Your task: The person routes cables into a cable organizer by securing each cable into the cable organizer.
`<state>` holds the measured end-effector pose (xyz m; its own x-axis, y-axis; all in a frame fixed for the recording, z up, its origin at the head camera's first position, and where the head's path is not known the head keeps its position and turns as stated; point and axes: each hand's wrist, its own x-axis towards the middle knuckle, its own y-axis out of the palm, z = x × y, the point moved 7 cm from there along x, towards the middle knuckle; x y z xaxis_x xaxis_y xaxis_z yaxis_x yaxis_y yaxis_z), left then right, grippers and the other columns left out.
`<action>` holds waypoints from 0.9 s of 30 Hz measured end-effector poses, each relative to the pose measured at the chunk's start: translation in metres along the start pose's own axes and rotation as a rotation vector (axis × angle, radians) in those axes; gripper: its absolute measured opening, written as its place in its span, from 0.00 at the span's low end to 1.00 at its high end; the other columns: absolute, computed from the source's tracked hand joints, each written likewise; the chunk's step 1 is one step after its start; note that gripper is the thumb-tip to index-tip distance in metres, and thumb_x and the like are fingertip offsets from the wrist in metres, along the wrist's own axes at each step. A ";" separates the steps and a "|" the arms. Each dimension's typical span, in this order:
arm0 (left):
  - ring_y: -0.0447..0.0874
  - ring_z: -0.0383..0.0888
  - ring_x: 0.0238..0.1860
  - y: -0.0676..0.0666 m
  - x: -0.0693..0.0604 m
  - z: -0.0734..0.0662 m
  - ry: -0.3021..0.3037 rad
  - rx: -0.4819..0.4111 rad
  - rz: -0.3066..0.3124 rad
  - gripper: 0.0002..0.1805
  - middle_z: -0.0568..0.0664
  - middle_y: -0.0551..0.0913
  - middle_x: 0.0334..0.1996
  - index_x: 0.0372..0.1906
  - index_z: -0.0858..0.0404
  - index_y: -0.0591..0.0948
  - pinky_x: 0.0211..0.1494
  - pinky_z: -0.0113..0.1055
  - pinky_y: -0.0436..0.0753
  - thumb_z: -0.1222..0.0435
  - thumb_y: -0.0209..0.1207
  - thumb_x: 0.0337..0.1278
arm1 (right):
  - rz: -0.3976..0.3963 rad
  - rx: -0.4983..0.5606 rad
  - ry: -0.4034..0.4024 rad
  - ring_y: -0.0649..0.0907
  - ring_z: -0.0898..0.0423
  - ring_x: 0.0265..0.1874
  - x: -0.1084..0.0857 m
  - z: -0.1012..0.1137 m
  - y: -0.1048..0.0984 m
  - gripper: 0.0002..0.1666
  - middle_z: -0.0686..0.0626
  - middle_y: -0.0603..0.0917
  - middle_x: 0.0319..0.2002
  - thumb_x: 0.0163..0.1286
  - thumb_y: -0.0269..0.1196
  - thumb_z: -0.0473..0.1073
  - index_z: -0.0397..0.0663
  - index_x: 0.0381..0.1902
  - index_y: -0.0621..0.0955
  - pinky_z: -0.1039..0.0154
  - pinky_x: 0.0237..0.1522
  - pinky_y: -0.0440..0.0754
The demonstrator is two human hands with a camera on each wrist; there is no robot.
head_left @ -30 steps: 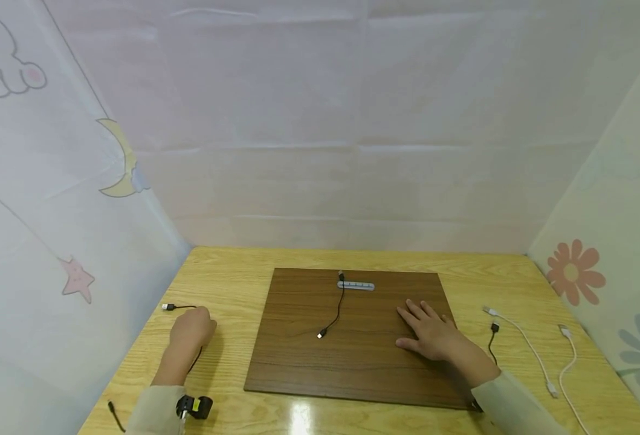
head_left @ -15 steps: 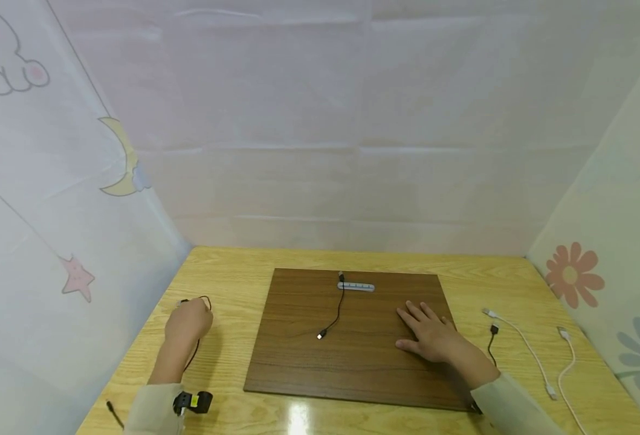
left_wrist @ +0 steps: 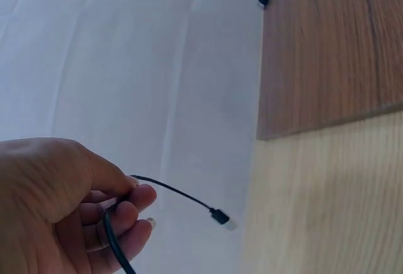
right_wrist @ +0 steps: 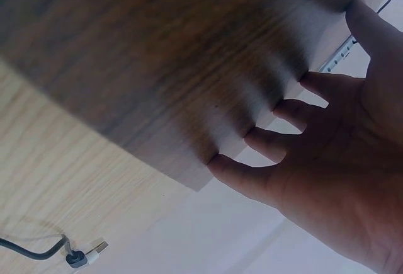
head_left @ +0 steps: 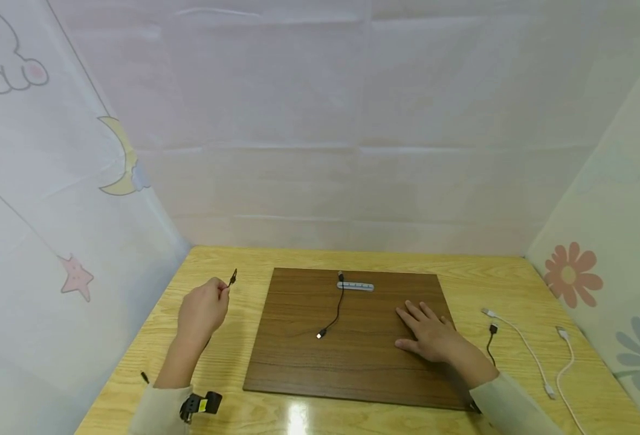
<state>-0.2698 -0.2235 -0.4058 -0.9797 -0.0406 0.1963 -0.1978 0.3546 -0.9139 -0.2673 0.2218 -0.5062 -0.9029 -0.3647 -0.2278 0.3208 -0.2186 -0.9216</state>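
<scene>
In the head view my left hand (head_left: pixel 204 305) is lifted over the left of the table, pinching a thin black USB cable (head_left: pixel 233 278) between thumb and fingers. The left wrist view shows its connector (left_wrist: pixel 219 215) sticking out beyond the fingertips, while more cable runs down through the curled fingers. A black plug end (head_left: pixel 144 377) appears left of the forearm; whether it belongs to the held cable is hidden. My right hand (head_left: pixel 428 335) rests with spread fingers on the brown wooden board (head_left: pixel 298 362). Another black USB cable (head_left: pixel 340 305) lies on that board across a pale slotted strip (head_left: pixel 358 286).
Right of the board, two white USB cables (head_left: pixel 526 344) and a short black cable (head_left: pixel 494 329) lie on the light wooden table (head_left: pixel 227 374). Fabric walls (head_left: pixel 352 151) enclose its back and sides. A black wrist device (head_left: pixel 200 406) sits on the left cuff.
My left hand has risen and moved right and away from me, lifting the black cable off the table. The plug end near the forearm shifted up and right. The right hand stays put.
</scene>
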 end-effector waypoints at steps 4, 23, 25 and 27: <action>0.79 0.44 0.23 -0.005 -0.001 -0.017 0.043 -0.017 -0.042 0.11 0.55 0.85 0.31 0.45 0.70 0.82 0.28 0.42 0.80 0.65 0.56 0.73 | 0.002 -0.006 0.004 0.53 0.27 0.75 0.001 -0.001 0.000 0.48 0.34 0.55 0.78 0.72 0.60 0.65 0.44 0.78 0.62 0.19 0.63 0.54; 0.79 0.43 0.21 -0.010 -0.012 -0.073 0.171 -0.037 -0.147 0.06 0.51 0.87 0.29 0.39 0.65 0.83 0.23 0.37 0.77 0.65 0.61 0.68 | -0.007 -0.007 0.008 0.54 0.27 0.75 0.000 0.001 -0.005 0.48 0.34 0.57 0.78 0.71 0.61 0.65 0.43 0.77 0.63 0.20 0.63 0.56; 0.79 0.43 0.21 -0.009 -0.014 -0.078 0.189 -0.033 -0.164 0.05 0.51 0.87 0.28 0.38 0.65 0.83 0.22 0.36 0.77 0.66 0.62 0.67 | -0.007 -0.002 0.008 0.54 0.27 0.75 0.000 0.002 -0.007 0.48 0.33 0.57 0.78 0.71 0.61 0.64 0.43 0.77 0.63 0.20 0.63 0.56; 0.78 0.42 0.20 -0.008 -0.016 -0.083 0.205 -0.039 -0.179 0.04 0.51 0.87 0.28 0.38 0.65 0.83 0.21 0.35 0.76 0.66 0.63 0.67 | -0.006 0.003 0.009 0.55 0.27 0.75 0.000 0.003 -0.008 0.48 0.33 0.57 0.78 0.71 0.61 0.64 0.43 0.77 0.63 0.20 0.63 0.56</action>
<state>-0.2500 -0.1486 -0.3718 -0.9013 0.0827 0.4253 -0.3623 0.3944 -0.8445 -0.2685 0.2208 -0.4982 -0.9073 -0.3555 -0.2247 0.3160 -0.2239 -0.9220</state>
